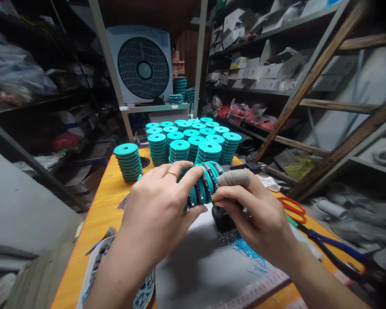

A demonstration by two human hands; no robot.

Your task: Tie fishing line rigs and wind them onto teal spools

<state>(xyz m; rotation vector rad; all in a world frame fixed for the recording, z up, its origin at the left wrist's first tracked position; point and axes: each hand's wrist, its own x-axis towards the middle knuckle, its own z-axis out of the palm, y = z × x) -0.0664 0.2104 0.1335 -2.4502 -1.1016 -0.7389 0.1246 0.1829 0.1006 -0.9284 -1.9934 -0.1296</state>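
Note:
My left hand (164,201) is wrapped around a stack of teal foam line spools (201,184), held on its side above the table. Dark line and small white-headed pins show along the spools' edges. At the stack's right end, the fingers of my right hand (251,201) are closed in a pinch against the rim. Whatever lies between those fingertips is too small to make out. Grey tape (234,177) covers one right finger. Below the right hand are loose blue pieces and white-headed pins (244,249) on a pale board (193,262).
Several upright stacks of teal spools (209,148) stand across the back of the yellow table (73,266). Orange-handled scissors (292,208) and blue-handled pliers (337,246) lie at right. A white tray (83,283) of small parts sits front left. Behind stands a box fan (144,71).

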